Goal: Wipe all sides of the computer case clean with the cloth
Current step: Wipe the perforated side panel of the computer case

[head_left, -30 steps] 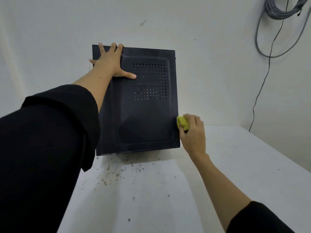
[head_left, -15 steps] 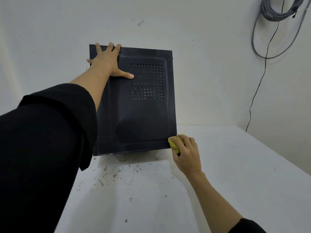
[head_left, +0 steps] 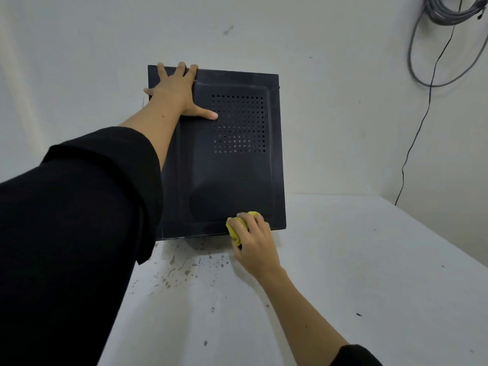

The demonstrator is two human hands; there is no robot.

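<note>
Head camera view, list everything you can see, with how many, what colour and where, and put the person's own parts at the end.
computer case: one, black, standing on the table against the back wall, vent holes on its facing panel
cloth: one, yellow, bunched at the case's lower edge
table: one, white, speckled with dark spots in front of the case
cables: a grey coil, upper right wall, with one thin dark lead hanging down
left hand: one, flat on the case's upper left corner, black sleeve
right hand: one, fingers closed on the cloth

The left hand (head_left: 177, 93) lay flat and open, fingers spread, arm stretched far forward. The right hand (head_left: 254, 241) was curled closed, its forearm reaching forward, sleeve pushed back.
</note>
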